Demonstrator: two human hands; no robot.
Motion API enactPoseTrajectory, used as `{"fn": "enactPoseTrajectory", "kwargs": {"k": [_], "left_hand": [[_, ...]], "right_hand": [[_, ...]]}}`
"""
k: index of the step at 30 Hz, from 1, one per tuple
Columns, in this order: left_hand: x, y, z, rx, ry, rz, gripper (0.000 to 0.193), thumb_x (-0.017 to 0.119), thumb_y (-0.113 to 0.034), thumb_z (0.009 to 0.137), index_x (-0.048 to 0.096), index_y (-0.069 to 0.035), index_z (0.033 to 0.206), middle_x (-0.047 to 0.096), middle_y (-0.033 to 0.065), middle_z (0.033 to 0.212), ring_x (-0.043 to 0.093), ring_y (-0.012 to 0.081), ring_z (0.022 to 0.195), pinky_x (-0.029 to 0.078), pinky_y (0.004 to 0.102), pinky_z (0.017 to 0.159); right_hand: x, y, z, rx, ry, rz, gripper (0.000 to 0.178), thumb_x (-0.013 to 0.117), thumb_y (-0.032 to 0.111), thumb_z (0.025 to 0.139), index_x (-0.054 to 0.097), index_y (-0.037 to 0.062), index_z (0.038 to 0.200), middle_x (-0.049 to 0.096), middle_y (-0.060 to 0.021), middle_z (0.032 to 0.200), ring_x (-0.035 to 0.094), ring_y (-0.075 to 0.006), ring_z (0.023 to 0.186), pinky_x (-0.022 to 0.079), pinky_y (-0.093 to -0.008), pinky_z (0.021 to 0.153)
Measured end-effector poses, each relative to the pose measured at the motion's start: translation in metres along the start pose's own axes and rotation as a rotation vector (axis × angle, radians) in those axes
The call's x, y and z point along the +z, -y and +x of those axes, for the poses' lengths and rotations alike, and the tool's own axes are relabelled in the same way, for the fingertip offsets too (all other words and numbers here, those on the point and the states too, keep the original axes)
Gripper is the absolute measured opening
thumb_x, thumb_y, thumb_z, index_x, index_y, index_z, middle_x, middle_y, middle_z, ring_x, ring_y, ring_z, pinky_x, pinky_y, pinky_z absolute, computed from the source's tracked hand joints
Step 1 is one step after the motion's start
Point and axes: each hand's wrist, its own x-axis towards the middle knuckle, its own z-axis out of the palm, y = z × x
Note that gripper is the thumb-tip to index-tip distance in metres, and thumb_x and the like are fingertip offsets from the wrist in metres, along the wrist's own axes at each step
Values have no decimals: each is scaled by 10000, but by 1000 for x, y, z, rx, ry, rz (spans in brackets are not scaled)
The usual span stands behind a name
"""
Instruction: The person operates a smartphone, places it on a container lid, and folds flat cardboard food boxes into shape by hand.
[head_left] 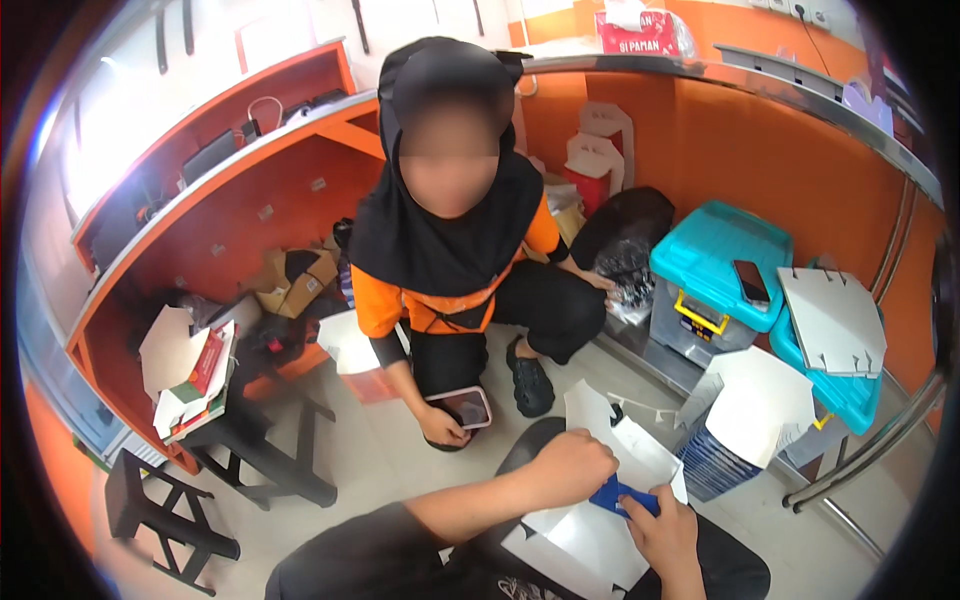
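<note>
A partly folded cardboard box (580, 540), white inside, lies over my lap at the lower middle. My left hand (575, 468) reaches in from the left, its fingers closed at the box's blue panel (608, 494). On the other side my right hand (665, 530) pinches the same blue panel, thumb on top. White flaps (648, 455) stand up behind both hands. My left fingertips are mostly hidden.
Facing me, a person in black and orange (445, 240) crouches, holding a phone (462, 408). At right stand folded blue-and-white boxes (735, 425) and a teal-lidded bin (720, 250) bearing another phone (751, 282). Black stools (265, 450) are at left, one stacked with flattened boxes (195, 375).
</note>
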Motion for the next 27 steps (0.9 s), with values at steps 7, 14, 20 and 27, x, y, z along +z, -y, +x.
{"fn": "enactPoseTrajectory", "kwargs": {"k": [7, 14, 20, 27], "left_hand": [[-7, 11, 5, 20, 15, 31, 79, 742, -144, 748, 737, -72, 715, 732, 122, 740, 744, 318, 748, 570, 407, 800], [-10, 5, 9, 88, 18, 37, 82, 732, -143, 746, 738, -72, 705, 726, 106, 736, 735, 316, 737, 567, 405, 772], [-6, -1, 10, 82, 30, 85, 81, 726, -143, 746, 737, -76, 702, 716, 95, 727, 738, 304, 741, 569, 400, 768], [-2, 5, 21, 106, 24, 102, 77, 715, -148, 739, 736, -83, 703, 722, 91, 731, 740, 290, 740, 568, 398, 754]], "right_hand": [[-3, 5, 10, 11, -18, -17, 281, 782, 175, 856, 816, 276, 1116, 585, -71, 980, 673, -255, 672, 554, -389, 562], [-5, -1, 2, 18, -27, -1, 383, 838, 139, 765, 786, 243, 1130, 573, -104, 1049, 667, -281, 695, 561, -399, 597], [-6, 2, -2, 35, -21, -6, 391, 837, 130, 767, 786, 237, 1140, 569, -102, 1049, 664, -280, 694, 565, -398, 597], [-6, -6, 7, 66, -35, 13, 270, 774, 164, 869, 808, 257, 1120, 593, -89, 999, 686, -273, 707, 560, -394, 575]]}}
